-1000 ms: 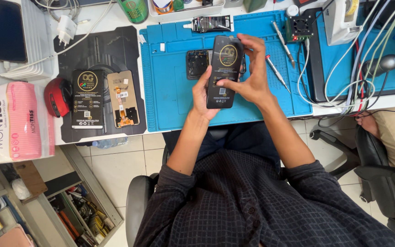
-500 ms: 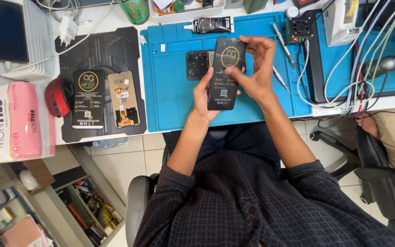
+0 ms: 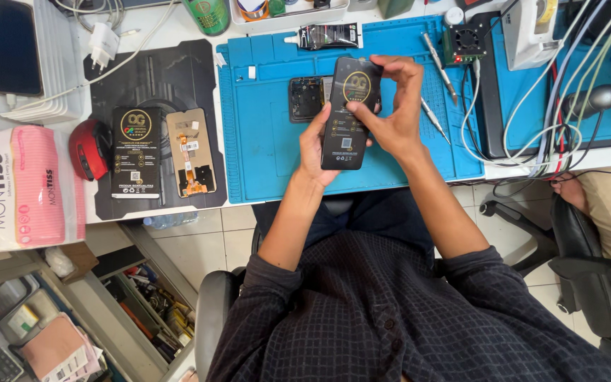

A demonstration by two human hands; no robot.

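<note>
A person seated at a white tabletop (image 3: 143, 212) holds a black phone screen panel (image 3: 348, 113) upright over a blue work mat (image 3: 263, 141). The left hand (image 3: 316, 145) is clamped on the panel's left edge and lower part, thumb on its face. The right hand (image 3: 390, 113) grips its right edge, with fingertips (image 3: 353, 107) pinched together on the panel's face just below a round gold label near the top. A small pale square label sits on the panel's lower half.

On the mat just behind the panel lies a dark phone body (image 3: 307, 97), opened up. At the far edge of the mat lies a black glue tube (image 3: 327, 35) with a white nozzle pointing left. To the right of the hands, two thin metal tools (image 3: 436, 60) lie aslant on the mat, near a small black fan (image 3: 464, 42) and a tangle of cables (image 3: 525, 134).

Left of the blue mat lies a black mat (image 3: 150, 78). On it rest a second black screen panel (image 3: 136, 152) with the same gold round label and a bare display part (image 3: 191, 152) with a tan back, side by side. Farther left sit a red round object (image 3: 91, 148) and a pink and white tissue pack (image 3: 19, 187). At the far left corner a dark tablet (image 3: 3, 46) lies on a white stack.
</note>
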